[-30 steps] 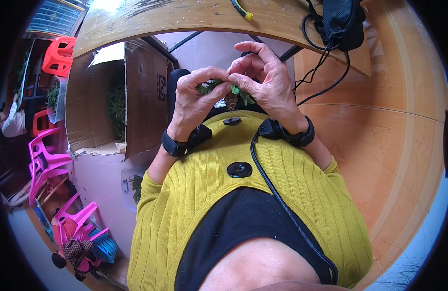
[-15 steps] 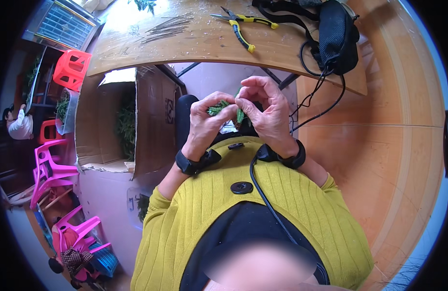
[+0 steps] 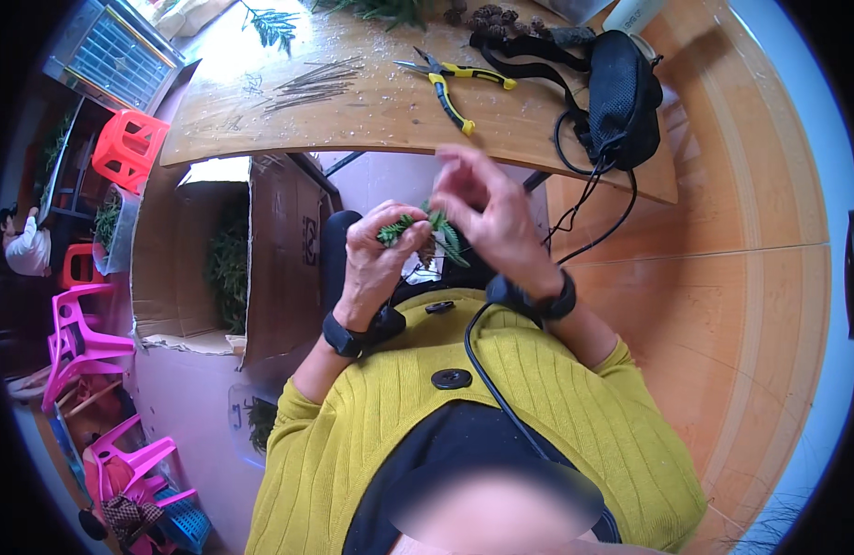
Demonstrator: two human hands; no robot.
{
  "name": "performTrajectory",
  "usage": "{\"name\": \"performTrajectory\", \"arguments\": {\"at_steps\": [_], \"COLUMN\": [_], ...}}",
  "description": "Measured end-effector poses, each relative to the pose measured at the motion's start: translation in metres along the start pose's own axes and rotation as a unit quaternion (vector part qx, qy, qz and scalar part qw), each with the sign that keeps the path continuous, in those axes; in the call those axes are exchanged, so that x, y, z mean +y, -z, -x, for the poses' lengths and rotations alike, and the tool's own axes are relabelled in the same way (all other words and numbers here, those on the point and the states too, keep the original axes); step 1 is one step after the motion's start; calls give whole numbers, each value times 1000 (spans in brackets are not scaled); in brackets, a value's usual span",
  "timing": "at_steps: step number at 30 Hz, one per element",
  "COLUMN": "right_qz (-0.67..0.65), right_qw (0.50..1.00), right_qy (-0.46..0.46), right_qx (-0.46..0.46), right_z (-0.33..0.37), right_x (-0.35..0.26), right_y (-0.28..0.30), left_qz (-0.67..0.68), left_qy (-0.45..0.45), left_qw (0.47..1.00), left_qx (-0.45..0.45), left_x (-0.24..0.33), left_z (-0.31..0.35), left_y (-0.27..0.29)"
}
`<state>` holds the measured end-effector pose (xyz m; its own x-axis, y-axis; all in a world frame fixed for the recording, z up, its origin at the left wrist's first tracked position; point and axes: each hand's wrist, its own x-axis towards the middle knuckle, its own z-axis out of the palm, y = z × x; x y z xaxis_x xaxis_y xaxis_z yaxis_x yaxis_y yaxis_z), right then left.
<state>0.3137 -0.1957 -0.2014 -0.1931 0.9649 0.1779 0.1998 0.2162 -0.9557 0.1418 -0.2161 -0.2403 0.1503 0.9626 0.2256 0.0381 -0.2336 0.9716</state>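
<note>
My left hand (image 3: 376,259) is closed on a small bunch of green needle-leaved sprigs (image 3: 445,242), pinched between thumb and fingers above my lap. A brown piece that looks like a small pine cone (image 3: 428,250) hangs from the bunch below the fingertips. My right hand (image 3: 496,217) is just right of the bunch, slightly blurred, its fingers raised and apart from the thumb. I see nothing held in it. On the table beyond lie yellow-and-black long-nose pliers (image 3: 441,81) with their handles spread, and a pile of thin brown wires or sticks (image 3: 316,83).
The wooden table (image 3: 371,125) crosses in front of me. On it are a black mesh pouch (image 3: 623,97) with cords, pine cones (image 3: 492,18) and green sprigs (image 3: 272,28). An open cardboard box (image 3: 191,268) with greenery stands left, near pink chairs (image 3: 80,338) and red stools (image 3: 129,148).
My right hand has come off the bunch, its pinch loosened. My left hand has moved slightly down and left with the sprigs. The view has tilted, showing more of the table's far side.
</note>
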Motion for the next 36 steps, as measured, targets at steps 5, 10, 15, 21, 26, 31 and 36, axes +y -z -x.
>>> {"name": "performTrajectory", "arguments": {"at_steps": [5,10,15,21,26,31,36], "right_qz": [424,575,569,575,573,579,515], "right_qw": [884,818,821,817,820,813,857], "right_qy": [179,23,38,28,11,51,4], "right_qx": [79,7,9,27,20,16,22], "right_z": [-74,-103,-99,-115,-116,-118,-128], "right_x": [12,40,36,47,49,55,53], "right_y": [35,41,31,24,24,28,39], "left_qz": [19,45,8,4,8,-32,-16], "left_qy": [4,35,30,19,25,35,73], "left_qw": [1000,998,999,1000,1000,999,997], "left_qx": [3,27,32,-1,-5,12,16], "left_x": [16,-1,-4,-2,6,3,0], "left_z": [2,21,36,26,25,31,34], "left_y": [15,20,29,20,10,10,9]}}
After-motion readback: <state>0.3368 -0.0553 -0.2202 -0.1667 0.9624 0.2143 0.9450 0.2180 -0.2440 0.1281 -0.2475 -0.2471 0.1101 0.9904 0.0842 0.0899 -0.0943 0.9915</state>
